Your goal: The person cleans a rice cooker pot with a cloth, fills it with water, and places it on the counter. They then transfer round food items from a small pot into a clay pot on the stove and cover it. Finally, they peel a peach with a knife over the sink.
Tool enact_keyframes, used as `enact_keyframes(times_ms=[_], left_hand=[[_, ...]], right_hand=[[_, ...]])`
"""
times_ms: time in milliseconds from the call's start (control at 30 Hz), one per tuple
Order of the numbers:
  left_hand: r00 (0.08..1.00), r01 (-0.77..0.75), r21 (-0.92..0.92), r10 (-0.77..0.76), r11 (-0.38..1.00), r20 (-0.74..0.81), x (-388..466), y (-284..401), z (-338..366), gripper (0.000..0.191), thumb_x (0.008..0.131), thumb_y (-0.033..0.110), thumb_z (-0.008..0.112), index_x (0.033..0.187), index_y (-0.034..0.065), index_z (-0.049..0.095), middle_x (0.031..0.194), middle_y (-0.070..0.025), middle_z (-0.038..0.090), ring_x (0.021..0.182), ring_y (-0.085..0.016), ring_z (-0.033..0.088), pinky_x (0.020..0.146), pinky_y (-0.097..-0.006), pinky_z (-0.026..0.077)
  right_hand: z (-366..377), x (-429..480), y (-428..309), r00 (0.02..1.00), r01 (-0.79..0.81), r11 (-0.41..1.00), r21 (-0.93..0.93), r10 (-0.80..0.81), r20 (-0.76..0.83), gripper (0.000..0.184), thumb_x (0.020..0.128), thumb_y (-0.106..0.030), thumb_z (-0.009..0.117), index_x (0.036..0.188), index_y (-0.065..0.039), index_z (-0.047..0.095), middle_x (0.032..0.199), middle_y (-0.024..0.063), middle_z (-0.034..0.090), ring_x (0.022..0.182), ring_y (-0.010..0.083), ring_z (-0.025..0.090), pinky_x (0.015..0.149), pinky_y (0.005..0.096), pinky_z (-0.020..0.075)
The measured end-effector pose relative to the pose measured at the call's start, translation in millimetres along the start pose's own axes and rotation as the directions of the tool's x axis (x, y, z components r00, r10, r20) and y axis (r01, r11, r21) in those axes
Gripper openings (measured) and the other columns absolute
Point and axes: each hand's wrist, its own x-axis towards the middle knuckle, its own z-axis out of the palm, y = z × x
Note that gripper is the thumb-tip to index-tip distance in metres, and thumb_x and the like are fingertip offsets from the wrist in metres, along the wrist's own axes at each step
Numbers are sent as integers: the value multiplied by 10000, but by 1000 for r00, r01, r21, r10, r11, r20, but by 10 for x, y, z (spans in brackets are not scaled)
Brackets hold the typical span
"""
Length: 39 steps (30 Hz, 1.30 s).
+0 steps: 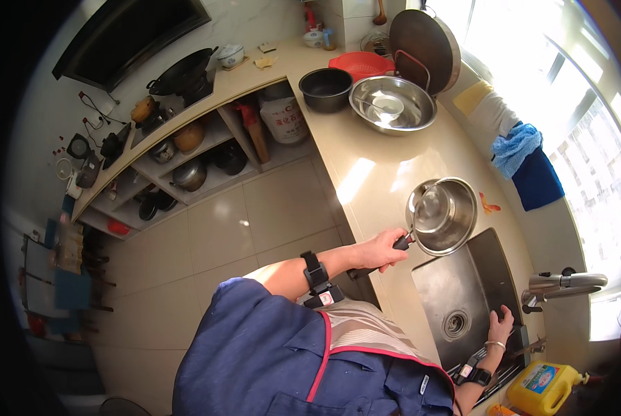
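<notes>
My left hand [386,249] is closed around the black handle of a stainless steel saucepan [443,216]. The pan is tilted, its inside visible, beside the upper edge of the steel sink [453,291]. Something with a clear round top, perhaps a glass lid or a ladle, shows at the pan's near side; I cannot tell which. My right hand [500,322] is over the right side of the sink, fingers apart and holding nothing, below the faucet [565,283]. The sink drain [455,325] is visible between my hands.
A steel basin [392,117], a black pot [326,91] and a red colander [361,63] stand farther along the counter. Cloths [518,148] hang by the window. A yellow jug [542,390] stands at lower right. A wok [183,73] sits on the stove at left.
</notes>
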Motion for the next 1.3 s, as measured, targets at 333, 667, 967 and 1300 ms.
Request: enact_keyframes(times_ms=[333, 667, 967, 1300], left_hand=[[961, -143, -180, 93, 973, -262, -920, 25, -1626, 318, 905, 105, 598, 1174, 8, 459, 675, -30, 512, 466, -82, 483, 437, -224, 404], [867, -181, -138, 92, 974, -489, -1625, -290, -3025, 325, 907, 110, 598, 1172, -13, 455, 701, -21, 523, 453, -48, 468, 404, -200, 407], [840, -185, -297, -5, 937, -542, -1381, -295, -3722, 282, 907, 110, 593, 1137, 8, 466, 693, -40, 531, 458, -72, 481, 418, -211, 411], [693, -208, -339, -106, 918, -713, -929, -120, -4969, 224, 905, 139, 604, 1086, 64, 496, 659, -22, 524, 440, -102, 484, 399, -219, 395]], right_hand=[[2134, -610, -557, 982, 56, 995, 88, -71, 177, 238, 922, -234, 614, 1065, -44, 613, 977, 15, 639, 797, 88, 600, 616, 210, 476], [3667, -277, -1149, 989, 150, 951, 269, -146, -35, 286, 965, -314, 544, 923, -37, 603, 961, 74, 655, 764, 107, 602, 604, 228, 497], [4066, 257, -1630, 979, 178, 897, 405, -202, 15, 391, 978, -394, 498, 801, -57, 588, 791, 69, 655, 671, 103, 615, 553, 232, 494], [5230, 845, -1930, 923, 99, 933, 345, -216, 320, 244, 950, -269, 582, 1073, -60, 558, 975, 93, 647, 730, 142, 627, 599, 244, 503]])
